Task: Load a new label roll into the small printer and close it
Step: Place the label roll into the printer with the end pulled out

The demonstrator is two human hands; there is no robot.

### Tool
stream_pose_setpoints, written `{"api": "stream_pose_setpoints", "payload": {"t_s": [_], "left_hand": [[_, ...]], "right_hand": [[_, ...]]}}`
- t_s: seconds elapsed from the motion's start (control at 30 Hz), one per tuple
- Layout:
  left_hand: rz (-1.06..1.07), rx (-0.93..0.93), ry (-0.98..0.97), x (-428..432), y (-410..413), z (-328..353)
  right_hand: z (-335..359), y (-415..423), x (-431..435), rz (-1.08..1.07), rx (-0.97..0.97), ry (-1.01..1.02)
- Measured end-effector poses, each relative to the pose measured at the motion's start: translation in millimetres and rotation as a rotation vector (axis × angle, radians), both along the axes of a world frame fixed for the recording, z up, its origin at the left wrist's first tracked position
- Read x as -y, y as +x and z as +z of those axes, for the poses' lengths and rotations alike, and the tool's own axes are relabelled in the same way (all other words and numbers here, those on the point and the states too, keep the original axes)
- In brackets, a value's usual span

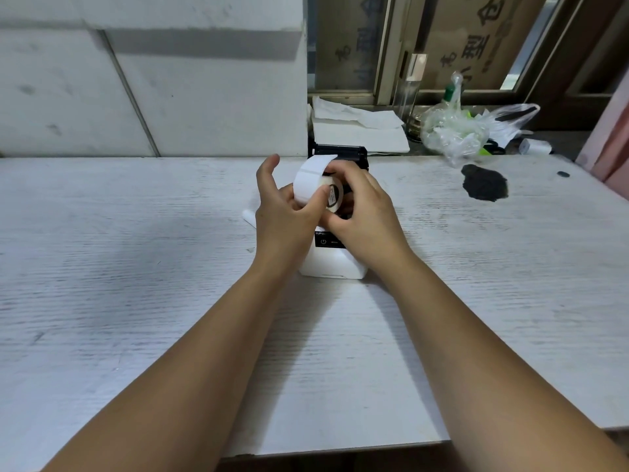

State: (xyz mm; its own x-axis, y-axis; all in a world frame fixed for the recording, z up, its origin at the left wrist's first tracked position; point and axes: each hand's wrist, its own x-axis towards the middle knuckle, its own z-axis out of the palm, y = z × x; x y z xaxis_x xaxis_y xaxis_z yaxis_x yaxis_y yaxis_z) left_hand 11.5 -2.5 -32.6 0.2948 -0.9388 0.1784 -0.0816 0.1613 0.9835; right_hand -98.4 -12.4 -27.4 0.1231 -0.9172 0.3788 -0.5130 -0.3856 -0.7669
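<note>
On the white counter stands the small printer, its black lid raised at the far end. Just above it, both hands clasp the label roll: the left hand cups its near side, and the right hand pinches its end face. A plastic bag lies beyond.

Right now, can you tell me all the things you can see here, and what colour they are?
label roll: one, white, held over the printer
printer: one, white with black panel, mid-table, lid open
table: one, whitish wood grain
dark stain: one, black, table's far right
plastic bags: clear and white, back right on the sill
paper stack: white, behind printer
cardboard: brown, behind the window
left hand: one, gripping the roll
right hand: one, gripping the roll
</note>
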Motion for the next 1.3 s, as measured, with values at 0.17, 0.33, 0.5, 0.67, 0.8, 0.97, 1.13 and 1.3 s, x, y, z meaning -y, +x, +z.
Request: {"api": "stream_pose_setpoints", "payload": {"t_s": [0.17, 0.33, 0.5, 0.67, 0.8, 0.97, 1.13, 1.3], "left_hand": [[-0.058, -0.031, -0.032, -0.5, 1.1, 0.3], [-0.076, 0.068, 0.006, 2.5, 7.6, 1.1], [0.01, 0.374, 0.039, 3.0, 7.0, -1.5], [-0.019, 0.518, 0.088, 0.9, 5.3, -4.3], [-0.106, 0.696, -0.024, 5.1, 7.7, -8.0], [-0.195, 1.07, -0.191, 6.3, 11.0, -11.7], [-0.203, 1.225, -0.229, 3.9, 11.0, -8.9], [-0.276, 1.209, -0.074, 1.2, 12.5, -2.0]], "right_hand": [[0.6, -1.1, 2.0, -0.072, -0.031, 0.012], [9.6, -15.5, 4.9, -0.094, 0.067, 0.128], [9.6, -29.7, 7.8, -0.062, 0.041, 0.189], [9.4, -38.7, 9.5, -0.041, 0.088, 0.23], [13.4, -44.3, 7.8, -0.036, 0.067, 0.214], [13.1, -43.0, 7.4, -0.045, 0.079, 0.198], [11.0, -40.6, 7.9, -0.052, 0.086, 0.178], [12.5, -39.7, 5.0, -0.03, 0.04, 0.179]]}}
